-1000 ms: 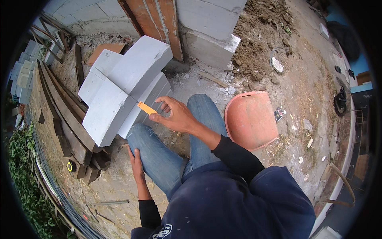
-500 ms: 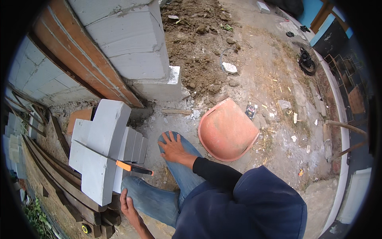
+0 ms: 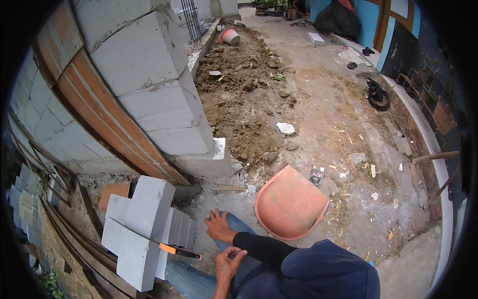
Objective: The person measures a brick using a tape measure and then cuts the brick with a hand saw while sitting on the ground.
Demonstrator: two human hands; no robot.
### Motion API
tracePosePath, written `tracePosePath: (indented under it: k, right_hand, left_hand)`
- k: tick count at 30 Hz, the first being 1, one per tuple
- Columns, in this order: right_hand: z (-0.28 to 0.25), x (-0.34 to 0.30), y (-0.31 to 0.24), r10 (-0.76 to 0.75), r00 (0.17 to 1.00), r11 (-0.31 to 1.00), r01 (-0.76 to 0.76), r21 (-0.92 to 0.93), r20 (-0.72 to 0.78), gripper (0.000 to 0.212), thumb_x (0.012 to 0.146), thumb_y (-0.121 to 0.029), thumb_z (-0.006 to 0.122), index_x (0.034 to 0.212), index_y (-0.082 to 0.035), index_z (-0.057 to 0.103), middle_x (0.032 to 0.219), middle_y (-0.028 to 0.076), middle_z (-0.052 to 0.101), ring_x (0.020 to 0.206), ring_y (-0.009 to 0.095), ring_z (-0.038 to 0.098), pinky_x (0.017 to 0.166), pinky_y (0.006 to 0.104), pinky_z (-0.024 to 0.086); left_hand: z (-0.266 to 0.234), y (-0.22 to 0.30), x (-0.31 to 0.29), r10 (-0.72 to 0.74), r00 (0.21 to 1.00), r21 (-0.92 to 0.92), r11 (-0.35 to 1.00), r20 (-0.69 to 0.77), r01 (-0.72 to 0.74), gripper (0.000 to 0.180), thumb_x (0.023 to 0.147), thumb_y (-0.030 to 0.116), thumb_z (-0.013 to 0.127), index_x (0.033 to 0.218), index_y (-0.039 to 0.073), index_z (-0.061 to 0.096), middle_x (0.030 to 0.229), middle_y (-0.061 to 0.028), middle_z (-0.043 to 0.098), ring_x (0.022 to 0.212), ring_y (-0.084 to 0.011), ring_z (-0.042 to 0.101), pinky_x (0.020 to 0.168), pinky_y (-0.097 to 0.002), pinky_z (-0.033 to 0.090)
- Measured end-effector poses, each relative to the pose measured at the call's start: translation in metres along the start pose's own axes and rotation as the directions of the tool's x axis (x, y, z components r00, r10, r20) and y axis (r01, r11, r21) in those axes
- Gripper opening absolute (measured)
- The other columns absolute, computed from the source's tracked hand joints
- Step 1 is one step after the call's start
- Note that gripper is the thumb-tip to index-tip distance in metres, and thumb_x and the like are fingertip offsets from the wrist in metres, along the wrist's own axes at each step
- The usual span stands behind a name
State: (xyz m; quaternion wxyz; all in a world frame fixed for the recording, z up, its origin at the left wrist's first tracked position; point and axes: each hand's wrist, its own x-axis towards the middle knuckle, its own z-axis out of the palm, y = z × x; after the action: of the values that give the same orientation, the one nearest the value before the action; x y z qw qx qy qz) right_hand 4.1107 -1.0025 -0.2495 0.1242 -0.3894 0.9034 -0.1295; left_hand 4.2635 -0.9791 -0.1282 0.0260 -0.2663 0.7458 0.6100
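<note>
My right hand (image 3: 219, 228), below a black sleeve, rests palm down on my jeans at the knee with its fingers spread. My left hand (image 3: 230, 264) is beside the black sleeve (image 3: 264, 249), thumb and fingers pinched together near its cuff. Whether cloth is between the fingertips I cannot make out. To the left, pale lightweight concrete blocks (image 3: 142, 209) are stacked by my knee. A handsaw (image 3: 174, 250) with an orange and black handle lies across them, its blade flat on the top blocks. On the right, a faded red scoop-shaped plastic pan (image 3: 291, 204) sits on the ground.
A block wall (image 3: 159, 107) with a brown wooden board (image 3: 109, 109) rises at the left. Long timber planks (image 3: 74, 249) lie below it. Ahead are loose soil (image 3: 239, 99) and a tipped bucket (image 3: 230, 36). Sandals (image 3: 367, 51) and a black wheel-like object (image 3: 378, 94) lie at the right.
My left hand has moved right, from beside the blocks to my right sleeve, and its fingers have closed. The view has tilted up, showing more ground ahead. My right hand stays on the knee.
</note>
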Motion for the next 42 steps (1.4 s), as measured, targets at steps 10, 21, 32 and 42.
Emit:
tracePosePath:
  k: [10,21,32,42]
  right_hand:
    - [0.02,0.005,-0.005,-0.054,0.998,0.993,0.05,-0.111,-0.038,0.053,0.091,-0.04,0.07,0.131,-0.005,0.066,0.149,0.026,0.047,0.144,0.049,0.033,0.104,0.0735,0.031]
    - [0.096,0.006,-0.012,-0.329,0.901,0.904,0.215,-0.369,-0.284,0.032,0.088,-0.03,0.061,0.098,-0.007,0.081,0.127,0.019,0.065,0.133,0.04,0.05,0.112,0.0712,0.028]
    - [0.041,-0.012,-0.015,-0.189,0.968,0.942,0.226,0.249,-0.166,0.019,0.09,-0.018,0.063,0.101,-0.008,0.075,0.115,0.018,0.065,0.126,0.037,0.054,0.117,0.0627,0.026]
    - [0.015,-0.01,-0.022,0.061,0.985,0.597,0.092,0.797,-0.159,0.021,0.091,-0.021,0.064,0.103,-0.007,0.075,0.102,0.016,0.074,0.1,0.038,0.069,0.09,0.0473,0.052]
  left_hand:
    - [0.005,0.006,0.003,0.142,0.971,0.204,0.974,-0.194,-0.102,0.024,0.087,0.014,0.078,0.097,-0.007,0.073,0.075,-0.0109,0.074,0.066,-0.0142,0.069,0.067,-0.0302,0.056]
    - [-0.013,-0.019,0.037,0.12,0.838,0.098,0.992,-0.533,-0.08,0.016,0.089,0.007,0.065,0.079,-0.005,0.06,0.062,-0.0031,0.057,0.054,-0.0089,0.051,0.052,-0.0305,0.042]
    - [0.0,-0.063,0.021,-0.195,0.934,-0.619,0.784,-0.3,-0.035,0.008,0.098,0.013,0.055,0.092,0.008,0.055,0.077,-0.0017,0.058,0.068,-0.011,0.06,0.066,-0.0264,0.049]
    - [-0.007,-0.053,0.008,-0.028,0.997,-0.315,0.949,-0.068,0.005,0.018,0.097,0.024,0.071,0.096,0.008,0.063,0.081,0.0007,0.064,0.077,-0.0096,0.062,0.069,-0.0259,0.049]
